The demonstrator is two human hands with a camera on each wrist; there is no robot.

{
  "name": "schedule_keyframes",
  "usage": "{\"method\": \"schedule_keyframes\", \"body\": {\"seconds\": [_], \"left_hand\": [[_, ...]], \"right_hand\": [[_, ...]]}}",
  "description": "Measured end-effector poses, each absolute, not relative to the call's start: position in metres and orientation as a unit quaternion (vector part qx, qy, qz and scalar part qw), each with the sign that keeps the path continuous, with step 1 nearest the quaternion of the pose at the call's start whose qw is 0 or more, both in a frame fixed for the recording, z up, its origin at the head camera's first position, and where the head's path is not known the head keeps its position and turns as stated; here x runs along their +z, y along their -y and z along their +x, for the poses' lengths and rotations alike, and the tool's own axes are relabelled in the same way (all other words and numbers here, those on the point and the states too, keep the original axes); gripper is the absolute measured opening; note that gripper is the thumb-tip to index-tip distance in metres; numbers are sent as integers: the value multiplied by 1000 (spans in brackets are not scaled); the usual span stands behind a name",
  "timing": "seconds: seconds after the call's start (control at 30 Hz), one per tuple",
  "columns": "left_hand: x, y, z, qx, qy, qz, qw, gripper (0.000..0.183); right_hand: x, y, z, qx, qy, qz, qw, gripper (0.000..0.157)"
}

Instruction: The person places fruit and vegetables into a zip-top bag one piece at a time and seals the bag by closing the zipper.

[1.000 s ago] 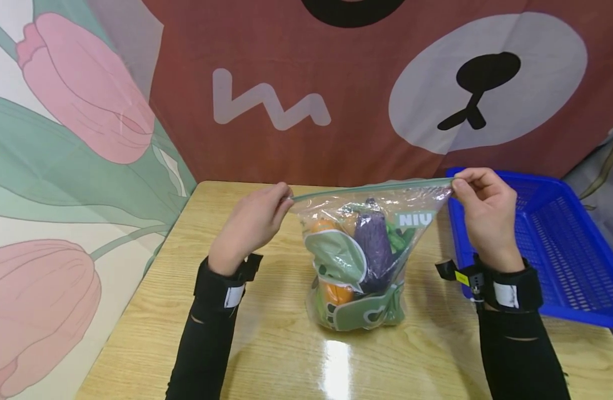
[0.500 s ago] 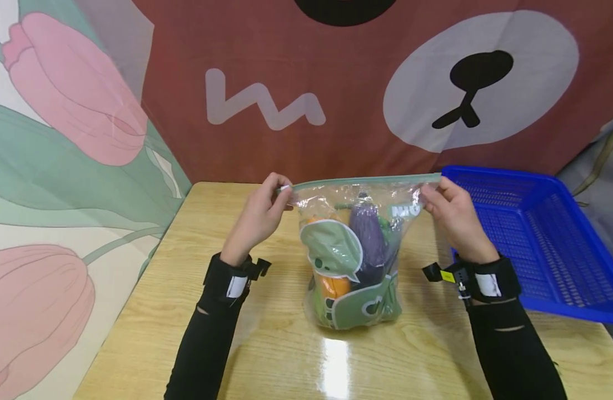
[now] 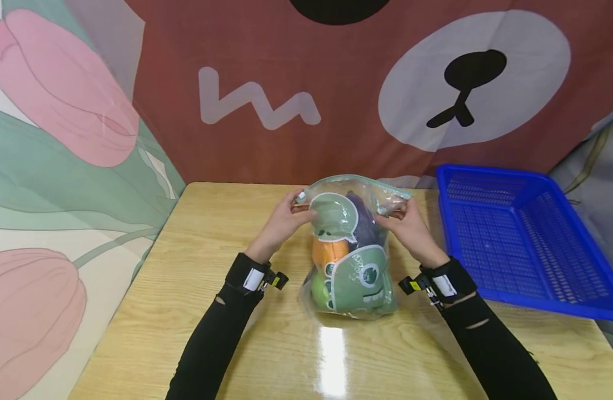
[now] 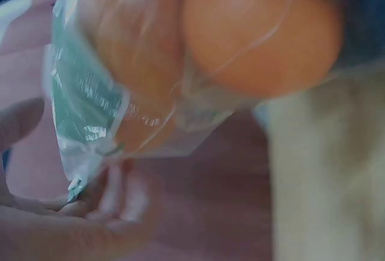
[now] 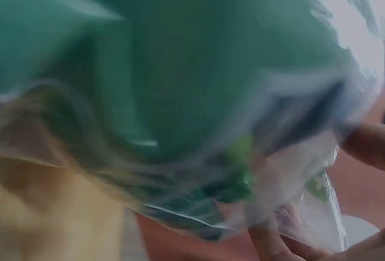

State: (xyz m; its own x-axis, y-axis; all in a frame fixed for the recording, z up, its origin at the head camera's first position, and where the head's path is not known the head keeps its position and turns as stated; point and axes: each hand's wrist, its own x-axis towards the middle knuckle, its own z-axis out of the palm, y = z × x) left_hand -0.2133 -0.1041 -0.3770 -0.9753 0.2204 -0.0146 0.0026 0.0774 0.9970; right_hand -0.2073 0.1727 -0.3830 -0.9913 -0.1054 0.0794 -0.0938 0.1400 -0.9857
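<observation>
A clear zip bag [image 3: 356, 286] with a green cartoon print stands on the table, full of play vegetables. Through its film show a purple eggplant [image 3: 364, 225], an orange rounded piece [image 3: 328, 251] and a light green piece [image 3: 319, 290]. My left hand [image 3: 282, 225] holds the bag's upper left side, thumb on the front, fingers behind, close to the zip slider [image 3: 301, 196]. On the opposite upper side my right hand [image 3: 415, 232] grips the film, thumb in front. The bag's zip edge bows backward between them. In the right wrist view some fingers [image 5: 271, 243] show behind the bag.
A blue plastic basket [image 3: 516, 303] sits on the right of the wooden table [image 3: 196, 222]. Behind the table hangs a brown cloth [image 3: 351, 111] with a bear's face, and a flowered cloth [image 3: 41, 194] covers the left side.
Both hands have moved inward and down from the bag's stretched top corners to its upper sides. The zip edge went from taut and straight to slack and bowed, and the bag looks narrower on top.
</observation>
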Motion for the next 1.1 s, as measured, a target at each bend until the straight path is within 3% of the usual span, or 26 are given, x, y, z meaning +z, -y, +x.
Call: {"method": "schedule_keyframes", "body": {"seconds": [0.2,0.4,0.5,0.7,1.1], "left_hand": [[-404,101,-209,649,-740,31,176,103],[-419,100,-207,645,-701,38,302,80],[-422,100,-204,643,-685,66,337,75],[-419,106,-197,609,-717,77,330,81],[-439,101,-191,632,-702,56,325,77]], "right_hand": [[-421,-178,-217,-697,-715,-56,-5,63],[-416,-171,-213,-644,-763,8,55,91],[-411,-165,-209,-567,-816,11,115,91],[-417,-156,-202,-480,-853,-24,203,81],[-423,-169,-193,-486,-835,-31,257,86]]}}
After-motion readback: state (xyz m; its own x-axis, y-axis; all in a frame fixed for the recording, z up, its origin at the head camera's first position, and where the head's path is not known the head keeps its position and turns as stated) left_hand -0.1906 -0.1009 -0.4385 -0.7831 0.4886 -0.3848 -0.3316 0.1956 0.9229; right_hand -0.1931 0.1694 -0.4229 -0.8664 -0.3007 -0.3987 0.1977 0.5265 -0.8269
